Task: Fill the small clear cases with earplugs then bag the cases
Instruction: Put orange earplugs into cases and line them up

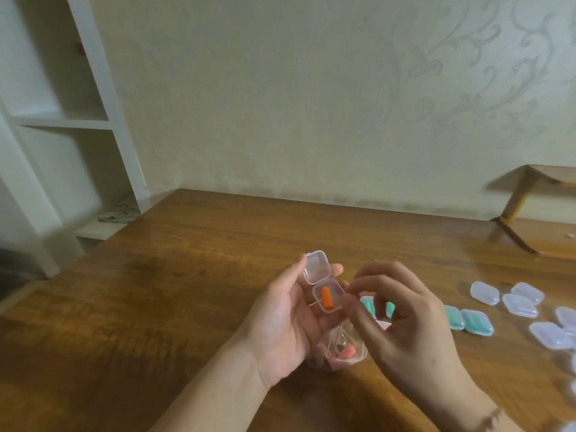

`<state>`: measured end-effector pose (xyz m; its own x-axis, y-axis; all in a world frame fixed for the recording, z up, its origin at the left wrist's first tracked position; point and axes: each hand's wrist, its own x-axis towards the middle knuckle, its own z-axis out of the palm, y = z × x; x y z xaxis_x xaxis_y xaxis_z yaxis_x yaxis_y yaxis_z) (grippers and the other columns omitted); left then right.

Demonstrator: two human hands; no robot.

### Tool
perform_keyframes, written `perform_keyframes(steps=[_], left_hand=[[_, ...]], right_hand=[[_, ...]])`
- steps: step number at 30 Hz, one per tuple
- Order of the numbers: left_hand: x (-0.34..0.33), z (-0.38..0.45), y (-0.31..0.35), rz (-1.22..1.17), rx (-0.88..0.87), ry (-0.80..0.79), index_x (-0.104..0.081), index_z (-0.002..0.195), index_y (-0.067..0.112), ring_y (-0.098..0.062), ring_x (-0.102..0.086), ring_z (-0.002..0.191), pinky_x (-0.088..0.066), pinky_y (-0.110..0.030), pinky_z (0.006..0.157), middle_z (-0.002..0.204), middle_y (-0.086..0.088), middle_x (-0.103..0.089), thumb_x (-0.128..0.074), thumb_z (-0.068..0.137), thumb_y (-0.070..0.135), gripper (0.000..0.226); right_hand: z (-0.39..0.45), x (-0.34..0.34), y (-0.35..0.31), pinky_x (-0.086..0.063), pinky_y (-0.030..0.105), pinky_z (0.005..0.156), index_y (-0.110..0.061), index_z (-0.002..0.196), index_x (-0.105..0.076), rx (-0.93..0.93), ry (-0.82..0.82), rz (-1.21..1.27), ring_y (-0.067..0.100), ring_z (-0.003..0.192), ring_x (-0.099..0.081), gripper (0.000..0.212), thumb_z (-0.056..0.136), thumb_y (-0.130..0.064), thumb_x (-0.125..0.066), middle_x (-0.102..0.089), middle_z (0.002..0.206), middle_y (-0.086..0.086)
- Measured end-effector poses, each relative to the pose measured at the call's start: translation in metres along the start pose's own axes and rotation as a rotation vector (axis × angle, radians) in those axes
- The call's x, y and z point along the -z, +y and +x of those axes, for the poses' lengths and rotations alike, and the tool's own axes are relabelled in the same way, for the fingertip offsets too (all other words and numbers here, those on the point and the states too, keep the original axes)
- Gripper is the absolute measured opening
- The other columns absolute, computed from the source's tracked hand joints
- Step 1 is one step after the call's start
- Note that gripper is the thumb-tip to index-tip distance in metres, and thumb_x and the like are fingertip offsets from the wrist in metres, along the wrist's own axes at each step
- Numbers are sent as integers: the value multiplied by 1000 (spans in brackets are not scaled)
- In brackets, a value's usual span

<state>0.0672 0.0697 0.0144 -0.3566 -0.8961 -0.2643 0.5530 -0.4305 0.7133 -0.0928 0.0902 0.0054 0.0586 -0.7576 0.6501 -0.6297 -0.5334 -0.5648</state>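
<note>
While the left hand cradles an open clear case above the wooden table, its fingers curl round the base and the hinged lid stands up behind. One orange earplug lies in the base, with a thin cord trailing out of the case toward the palm. Just right of the case, the right hand hovers with thumb and forefinger drawn together at the case's edge; whether they pinch the cord or a second plug cannot be told, since the fingertips hide the contact. Below the case, between the two hands, a second clear case rests on the table holding pink plugs. Further right of the held case lie green filled cases, and beyond them a cluster of empty cases, all closed.

The step in hand appears to be seating the corded pair. To do it well, keep the base level, coil the cord inside the rim before closing, and press the lid only once nothing crosses the seam; a trapped cord would likely stop the latch from catching.
</note>
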Motion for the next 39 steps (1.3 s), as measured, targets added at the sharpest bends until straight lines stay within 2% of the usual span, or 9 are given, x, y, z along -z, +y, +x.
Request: perform_keyframes(steps=[7, 12, 16, 20, 24, 27, 30, 33, 39], left_hand=[[2, 3, 9, -199, -39, 195, -70, 115, -1, -31, -72, 90, -55, -43, 94, 108, -27, -70, -49, 98, 46, 54], [8, 8, 19, -332, -144, 307, -67, 115, -2, -35, -72, 98, -58, -43, 89, 120, -26, -65, -51, 99, 41, 48], [17, 17, 21, -402, -147, 377, -64, 118, 0, -37, -67, 106, -57, -45, 92, 124, -23, -63, -51, 99, 41, 47], [18, 22, 16, -380, -122, 399, -62, 120, 2, -36, -65, 106, -57, -44, 89, 124, -21, -62, -50, 100, 42, 47], [18, 24, 15, -369, -119, 396, -61, 122, 3, -36, -64, 107, -57, -44, 85, 125, -20, -62, -50, 100, 42, 46], [19, 25, 15, -350, -123, 402, -62, 120, 4, -35, -66, 105, -59, -41, 78, 124, -19, -62, -49, 100, 42, 45], [19, 24, 14, -316, -103, 400, -64, 118, 5, -33, -67, 103, -60, -38, 71, 123, -20, -62, -49, 100, 43, 45], [20, 26, 14, -312, -100, 398, -63, 120, 7, -34, -65, 105, -60, -40, 72, 125, -18, -62, -49, 100, 44, 44], [23, 29, 16, -303, -115, 400, -65, 117, 4, -34, -66, 104, -59, -42, 82, 121, -21, -63, -50, 100, 43, 45]], right_hand=[[2, 3, 7, -41, 8, 58, -37, 75, -64, -91, -3, -224, 3, 90, -54, 8, 77, -40, -71, -53, 99, -23], [7, 9, 17, -46, 31, 84, -37, 68, -72, -129, -179, -391, 6, 120, -36, 29, 79, -53, -50, -56, 124, -21], [7, 8, 14, -21, 43, 115, -49, 93, -72, -103, -550, -437, 10, 146, 2, 20, 88, -53, -53, -16, 155, -26], [8, 0, 9, -1, 44, 119, -40, 97, -69, -93, -723, -537, 11, 141, 32, 29, 94, -52, -43, 25, 148, -27], [11, -14, 11, -2, 53, 118, -29, 91, -68, -41, -737, -618, 21, 144, 28, 28, 94, -47, -47, 28, 151, -16], [13, -22, 14, -26, 65, 110, -28, 80, -68, 70, -583, -608, 34, 147, 0, 12, 81, -39, -66, -6, 163, 0], [13, -29, 12, -17, 59, 116, -23, 80, -70, 43, -638, -651, 27, 146, 11, 19, 87, -36, -57, 11, 160, -5], [16, -29, 5, -25, 63, 111, -19, 78, -72, 93, -616, -686, 35, 148, 0, 15, 82, -30, -63, -1, 163, 1], [22, -23, -2, -1, 52, 118, -22, 108, -69, 4, -775, -732, 29, 146, 23, 31, 95, -37, -46, 22, 160, -6]])
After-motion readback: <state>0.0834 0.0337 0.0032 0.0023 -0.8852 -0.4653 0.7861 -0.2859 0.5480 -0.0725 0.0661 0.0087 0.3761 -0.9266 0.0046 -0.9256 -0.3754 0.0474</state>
